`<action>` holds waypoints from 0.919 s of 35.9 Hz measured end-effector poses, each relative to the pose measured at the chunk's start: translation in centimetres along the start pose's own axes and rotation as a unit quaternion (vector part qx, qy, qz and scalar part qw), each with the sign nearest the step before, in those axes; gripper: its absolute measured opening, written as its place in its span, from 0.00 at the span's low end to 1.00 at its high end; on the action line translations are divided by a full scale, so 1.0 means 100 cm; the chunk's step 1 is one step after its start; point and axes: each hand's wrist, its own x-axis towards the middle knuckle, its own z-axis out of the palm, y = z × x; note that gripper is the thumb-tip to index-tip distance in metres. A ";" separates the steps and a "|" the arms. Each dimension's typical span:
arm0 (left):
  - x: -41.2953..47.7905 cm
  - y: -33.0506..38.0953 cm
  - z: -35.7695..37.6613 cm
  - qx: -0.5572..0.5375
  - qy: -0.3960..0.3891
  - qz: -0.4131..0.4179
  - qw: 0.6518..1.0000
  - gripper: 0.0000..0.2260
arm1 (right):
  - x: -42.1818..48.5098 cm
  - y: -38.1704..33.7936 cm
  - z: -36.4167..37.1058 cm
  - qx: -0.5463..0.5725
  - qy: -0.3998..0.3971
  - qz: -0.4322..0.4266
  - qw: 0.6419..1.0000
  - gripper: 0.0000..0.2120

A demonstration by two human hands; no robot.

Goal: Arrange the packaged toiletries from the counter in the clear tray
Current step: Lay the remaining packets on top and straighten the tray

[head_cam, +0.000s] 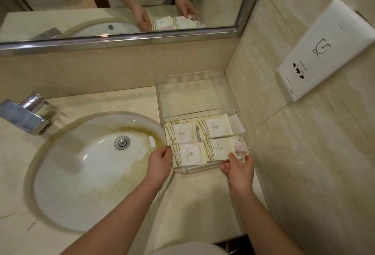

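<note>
Head view, looking down: clear tray (190, 100) on the beige counter (194, 204), set between the sink (81, 173) on the left and the right wall (304, 153), far end close to the back wall below the mirror (121, 1); resting flat or lifted slightly at the near end, cannot tell. Four white packets with striped yellow edges laid flat in the near half of the tray, two by two: far-left packet (180, 133), far-right packet (216, 127), near-left packet (188, 154), near-right packet (220, 149), edges touching or overlapping; slim grey item (198, 133) between the two far ones; something pink (237, 146) tucked at the right side, too hidden to name. Far half of the tray bare, with a row of round marks along its far wall. Left hand (160, 162) gripping the near-left corner of the tray, thumb over the rim, fingers curled against its side; right hand (239, 168) gripping the near-right corner likewise, thumb on top of the rim; both forearms reaching in from the near edge. Oval sink stained yellowish around the bowl, metal drain (122, 142) on its far side; chrome faucet (24, 117) at the far left. Both hands and the packets reflected in the mirror. White socket plate (324, 52) on the right wall, well apart from the tray.
</note>
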 end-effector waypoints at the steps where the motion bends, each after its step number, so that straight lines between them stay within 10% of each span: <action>1: 0.000 -0.002 0.000 -0.005 0.004 0.000 1.000 0.17 | 0.001 -0.001 0.001 -0.001 -0.003 0.000 1.000 0.22; 13: 0.015 0.009 0.003 -0.026 0.031 -0.017 0.999 0.13 | -0.004 -0.013 0.008 -0.110 0.004 -0.007 0.994 0.27; 19: 0.020 0.006 0.003 -0.036 0.036 -0.024 0.998 0.14 | -0.008 -0.036 0.013 -0.485 0.037 -0.374 0.790 0.31; 26: 0.019 0.004 0.002 -0.047 0.024 -0.039 0.998 0.16 | 0.034 -0.044 0.051 -0.638 -0.106 -0.312 0.696 0.31; 33: 0.023 0.003 0.003 -0.061 0.023 -0.060 0.996 0.15 | 0.041 -0.032 0.069 -0.661 -0.108 -0.272 0.691 0.31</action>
